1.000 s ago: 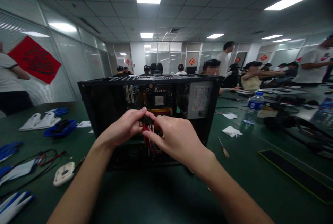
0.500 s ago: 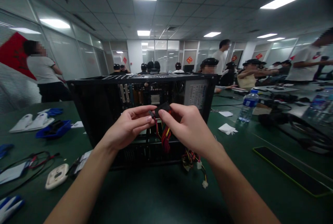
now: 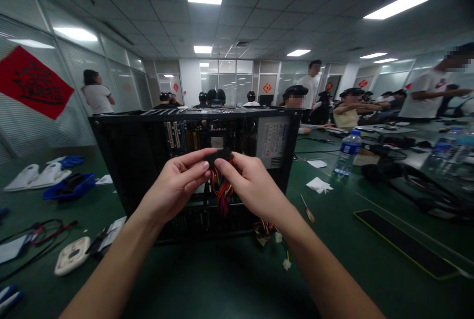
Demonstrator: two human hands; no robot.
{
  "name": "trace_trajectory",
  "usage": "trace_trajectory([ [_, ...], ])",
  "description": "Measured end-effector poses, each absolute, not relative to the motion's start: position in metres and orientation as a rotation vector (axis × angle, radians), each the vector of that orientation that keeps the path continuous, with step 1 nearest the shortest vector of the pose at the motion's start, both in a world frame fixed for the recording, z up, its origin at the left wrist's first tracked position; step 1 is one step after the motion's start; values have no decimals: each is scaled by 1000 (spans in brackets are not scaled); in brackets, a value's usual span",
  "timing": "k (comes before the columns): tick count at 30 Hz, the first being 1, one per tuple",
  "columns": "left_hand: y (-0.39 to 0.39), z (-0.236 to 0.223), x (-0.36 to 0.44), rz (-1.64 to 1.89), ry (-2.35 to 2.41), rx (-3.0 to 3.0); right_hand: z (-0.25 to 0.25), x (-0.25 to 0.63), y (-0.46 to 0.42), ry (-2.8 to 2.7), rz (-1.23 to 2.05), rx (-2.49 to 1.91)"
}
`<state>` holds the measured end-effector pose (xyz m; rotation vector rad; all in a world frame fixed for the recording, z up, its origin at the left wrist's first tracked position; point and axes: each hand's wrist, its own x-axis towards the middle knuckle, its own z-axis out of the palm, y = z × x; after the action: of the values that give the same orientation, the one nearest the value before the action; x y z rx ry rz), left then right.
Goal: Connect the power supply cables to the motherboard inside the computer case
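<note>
Head view: my right hand (image 3: 255,176) is nearly closed, thumb in front, gripping a black plug (image 3: 224,153) in front of the open side of the computer case (image 3: 122,161). My left hand (image 3: 172,180) is half curled, thumb and fingertips pinched together at the plug's left end; I can't tell whether they hold a separate small piece there. Red, yellow and black wires (image 3: 222,193) hang below the plug, between my hands. More wires with white plugs (image 3: 278,237) lie on the green table (image 3: 207,279) beside my right forearm, and a screwdriver (image 3: 309,216) lies farther right, near a water bottle (image 3: 347,153).
</note>
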<state>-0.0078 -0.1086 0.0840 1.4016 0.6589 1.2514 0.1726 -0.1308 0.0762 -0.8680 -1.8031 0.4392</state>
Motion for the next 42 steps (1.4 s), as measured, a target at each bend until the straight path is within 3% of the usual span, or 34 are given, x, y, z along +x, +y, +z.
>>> trace_trajectory([
  [7,-119,81,-2,1359,738,1683,77,172,-131,-1769,695,-698],
  [20,-127,73,3,1578,965,2385,76,174,-129,-1651,791,-685],
  [42,-120,73,4,1384,1048,2346,60,160,-113,-1561,735,-763],
])
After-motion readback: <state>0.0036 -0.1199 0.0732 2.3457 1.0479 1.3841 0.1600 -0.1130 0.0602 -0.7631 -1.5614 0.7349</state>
